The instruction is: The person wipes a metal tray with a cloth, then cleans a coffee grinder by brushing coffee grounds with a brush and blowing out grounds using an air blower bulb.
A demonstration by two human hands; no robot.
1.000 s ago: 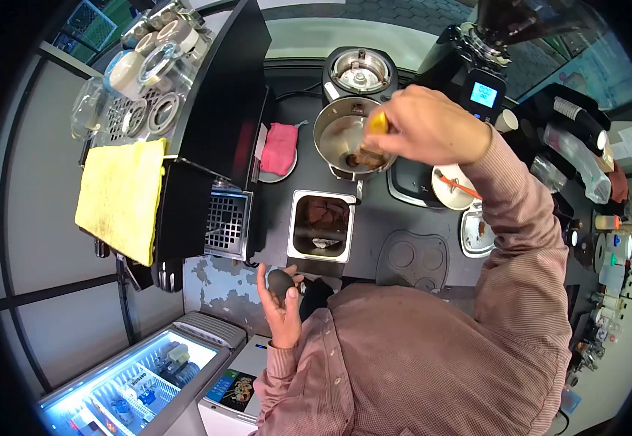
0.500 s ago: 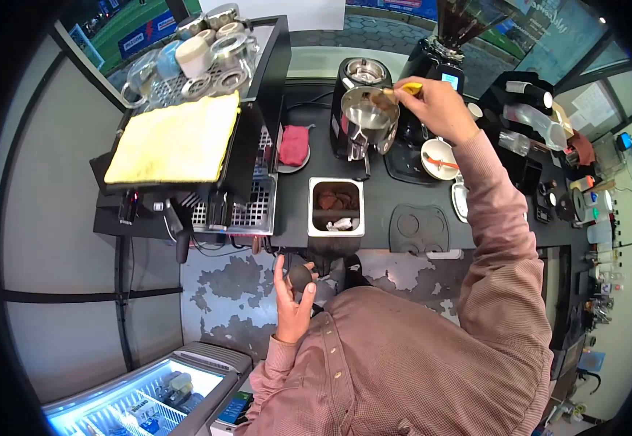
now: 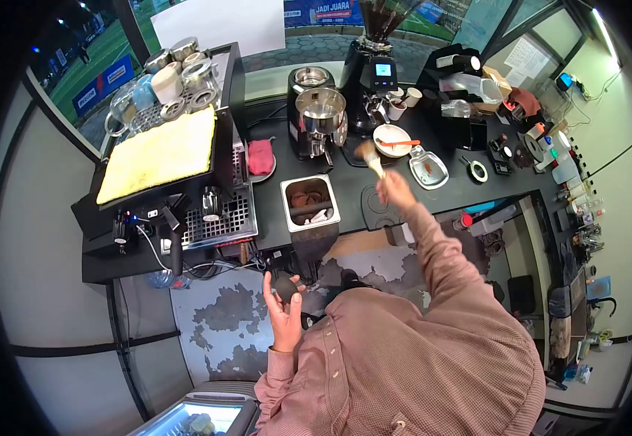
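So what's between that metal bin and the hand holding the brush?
Between the metal bin and right hand, the head view shows a bare counter strip, then a dark mat.

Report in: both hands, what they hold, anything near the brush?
Right hand gripping brush over counter. Left hand holding dark rounded object. White bowl with orange tool appears close to brush; nothing visibly blocking either hand.

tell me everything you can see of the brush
The pale-handled, brown-bristled brush is held by its handle in the person's right hand, bristles angled forward-left. Blur hides fine detail and material. It appears against the black counter, near the round white bowl; only the hand clearly touches it.
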